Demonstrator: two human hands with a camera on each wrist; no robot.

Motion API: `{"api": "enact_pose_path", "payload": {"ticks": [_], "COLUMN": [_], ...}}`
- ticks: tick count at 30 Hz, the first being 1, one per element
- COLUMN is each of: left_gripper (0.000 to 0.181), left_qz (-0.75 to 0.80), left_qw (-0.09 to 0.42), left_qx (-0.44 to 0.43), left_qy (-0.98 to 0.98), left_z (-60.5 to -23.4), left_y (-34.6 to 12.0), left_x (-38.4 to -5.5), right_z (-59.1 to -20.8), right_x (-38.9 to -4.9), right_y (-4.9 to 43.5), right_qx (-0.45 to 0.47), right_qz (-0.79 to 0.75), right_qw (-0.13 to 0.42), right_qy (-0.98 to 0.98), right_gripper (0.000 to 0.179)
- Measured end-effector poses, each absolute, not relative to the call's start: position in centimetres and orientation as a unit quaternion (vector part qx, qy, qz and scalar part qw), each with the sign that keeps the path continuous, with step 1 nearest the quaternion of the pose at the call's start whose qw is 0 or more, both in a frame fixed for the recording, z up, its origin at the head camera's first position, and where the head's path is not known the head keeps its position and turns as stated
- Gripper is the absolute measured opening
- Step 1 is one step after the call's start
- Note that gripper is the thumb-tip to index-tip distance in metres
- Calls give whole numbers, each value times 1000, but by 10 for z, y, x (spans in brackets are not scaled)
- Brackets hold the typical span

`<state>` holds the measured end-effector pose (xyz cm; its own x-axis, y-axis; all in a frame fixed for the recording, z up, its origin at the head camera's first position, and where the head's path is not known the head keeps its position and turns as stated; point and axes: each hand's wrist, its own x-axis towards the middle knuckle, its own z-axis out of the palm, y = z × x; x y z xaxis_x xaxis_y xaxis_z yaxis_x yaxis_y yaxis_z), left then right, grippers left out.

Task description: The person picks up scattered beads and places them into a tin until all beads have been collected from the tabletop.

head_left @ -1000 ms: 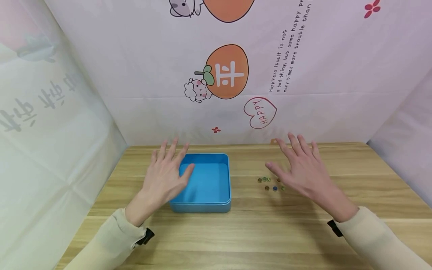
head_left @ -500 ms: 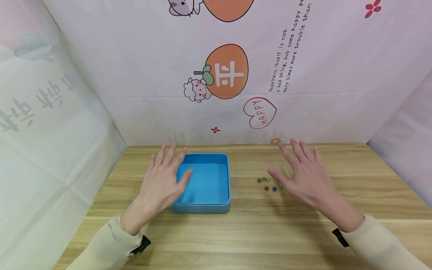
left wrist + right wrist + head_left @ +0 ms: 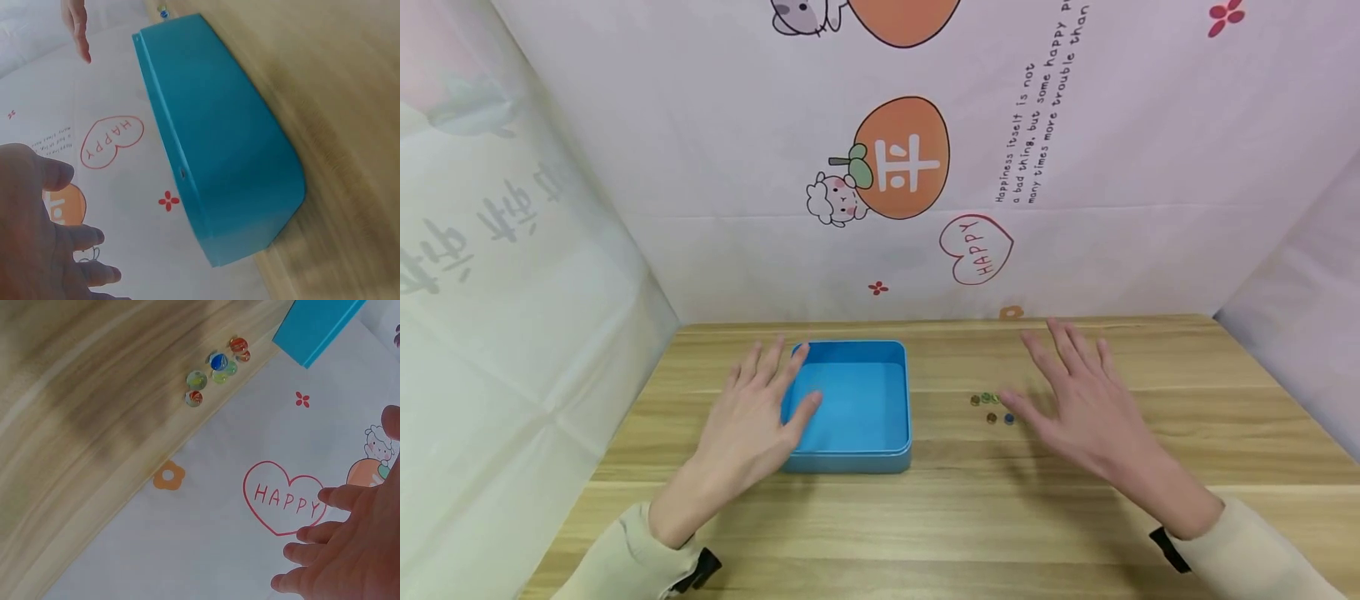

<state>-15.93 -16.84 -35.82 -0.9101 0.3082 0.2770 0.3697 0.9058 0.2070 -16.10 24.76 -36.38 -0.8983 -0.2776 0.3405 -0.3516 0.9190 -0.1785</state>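
Observation:
A square blue box (image 3: 850,408) without a lid stands on the wooden table, left of centre, with nothing visible inside. My left hand (image 3: 748,421) hovers over its left side, fingers spread and holding nothing. To the right of the box lies a small group of glass marbles (image 3: 218,361), in red, blue, green and yellow swirls. In the head view, part of this group is hidden behind my right hand (image 3: 1090,412). That hand is held above the table with its fingers extended and nothing in them.
The wooden table (image 3: 865,533) ends at a white printed cloth (image 3: 737,167) hanging behind it. More white cloth (image 3: 535,292) hangs along the left side, and another stretch at the right. Dark bands (image 3: 700,569) sit at both wrists.
Both hands have drawn back slightly toward the body, the left also drifting left and the right a little right. The box and marbles stay where they were.

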Motion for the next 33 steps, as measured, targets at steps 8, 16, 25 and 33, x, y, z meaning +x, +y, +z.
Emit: {"api": "enact_pose_path", "payload": {"ticks": [8, 16, 25, 33], "left_gripper": [74, 76, 87, 97], "left_qz": [-145, -166, -201, -260], "left_qw": [111, 113, 95, 50], "left_qx": [-185, -186, -160, -137], "left_qy": [-966, -962, -962, -955], "left_z": [-367, -374, -384, -392], "left_y": [-169, -176, -184, -186], "left_x": [-151, -145, -142, -135], "right_z": [-366, -368, -373, -380], "right_x": [-151, -142, -137, -139], "right_y": [247, 248, 250, 254], "right_qx": [182, 181, 196, 183], "right_qz": [131, 163, 212, 277], "right_qw": [174, 195, 246, 239], "right_qy": [-959, -950, -925, -913], "right_gripper": [86, 81, 65, 44]}}
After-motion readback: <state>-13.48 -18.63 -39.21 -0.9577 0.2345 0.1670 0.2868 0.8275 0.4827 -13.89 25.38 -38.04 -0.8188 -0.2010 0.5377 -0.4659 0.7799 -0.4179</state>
